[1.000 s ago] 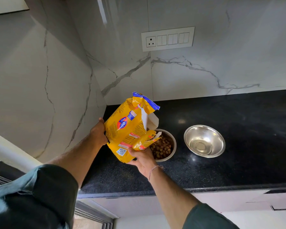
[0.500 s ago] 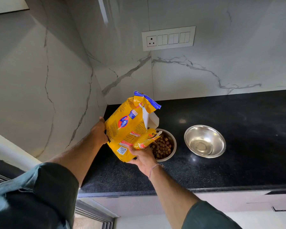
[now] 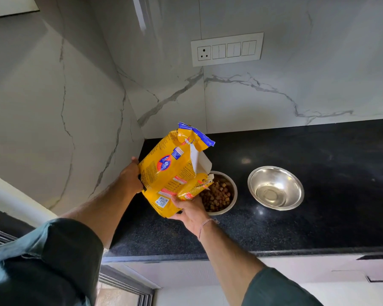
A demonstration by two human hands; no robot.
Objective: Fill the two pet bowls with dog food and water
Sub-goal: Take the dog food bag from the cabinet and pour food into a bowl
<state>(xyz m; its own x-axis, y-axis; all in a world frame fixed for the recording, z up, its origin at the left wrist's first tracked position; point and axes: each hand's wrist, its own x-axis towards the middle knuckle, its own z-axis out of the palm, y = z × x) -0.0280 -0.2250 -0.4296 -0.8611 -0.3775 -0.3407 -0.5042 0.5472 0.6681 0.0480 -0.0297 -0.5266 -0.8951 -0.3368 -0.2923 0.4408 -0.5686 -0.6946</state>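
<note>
Person is standing at the black countertop (image 3: 318,206) and holding a yellow dog food bag (image 3: 170,171) in both hands, off the counter. The bag is sitting tilted, its blue-edged seal pointing up and back and its torn side showing white lining and facing right.

The left hand (image 3: 128,177) is gripping the bag's left edge: thumb on top, fingers curling round the back and out of sight. The right hand (image 3: 189,209) is gripping the bag's lower corner from underneath, with the thumb pressing on the front near the printed code. A thin thread band (image 3: 205,225) is sitting on that wrist.

The bag's lower flap is hanging over the left rim of the near steel bowl (image 3: 234,200) and hiding part of it. Brown kibble (image 3: 219,195) is lying in that bowl. Can't see any falling from the bag.

The second steel bowl (image 3: 259,180) is standing just to the right, not touching the first. It's shiny inside, and I can't tell whether it's holding water.

Marble wall (image 3: 274,96) behind, with a white switch panel (image 3: 227,49) mounted on it. Dark green sleeves (image 3: 53,257) are rolled up on both arms.
</note>
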